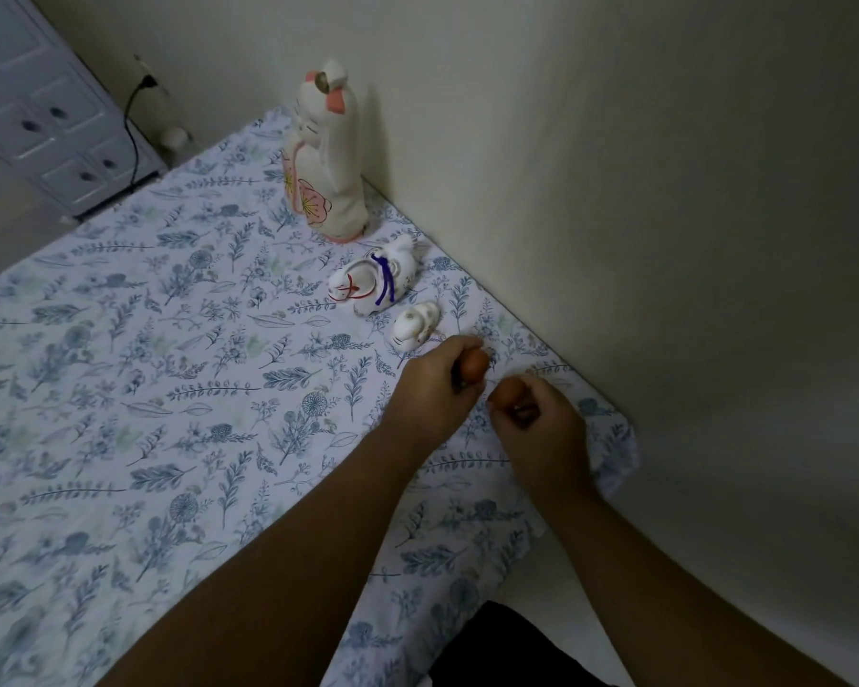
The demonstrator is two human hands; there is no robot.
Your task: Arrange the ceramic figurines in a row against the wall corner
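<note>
A floral-print cloth (169, 389), soft and slightly rumpled, covers the surface up to the plain wall (616, 190). Along the wall edge stand a tall glossy cat figurine (326, 181) with pink flowers, then a rounded white figurine (378, 282) tied with red and purple cords, then a small white figurine (414, 325). Near the surface's right corner, the left hand (432, 389) pinches a smooth reddish-brown round figurine (474, 365); the right hand (541, 423) pinches another brown one (508, 393), both just beside the row's end.

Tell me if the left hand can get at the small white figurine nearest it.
Probably yes: the left hand sits just beside the small white figurine with bare cloth between, but it already grips a small brown piece, so it is not free.
</note>
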